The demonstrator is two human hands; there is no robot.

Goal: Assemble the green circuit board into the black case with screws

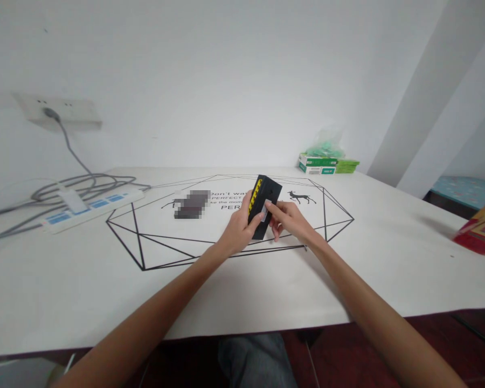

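Note:
A black box point(271, 189) with a yellow-and-black striped edge and a small white label is held tilted above the middle of the table. My left hand point(241, 225) grips it from the left, thumb across its front near the label. On the right side, my right hand point(286, 216) has its thumb or a finger on the label, with the other fingers curled at the box's edge. A dark pixelated item point(192, 205) lies on the printed table mat, left of the box.
A white power strip point(92, 210) with coiled grey cables lies on the left. Green-and-white boxes point(317, 164) with a plastic bag stand at the back right. A red and yellow package point(482, 229) sits at the right edge. A wall socket point(60, 109) is at upper left.

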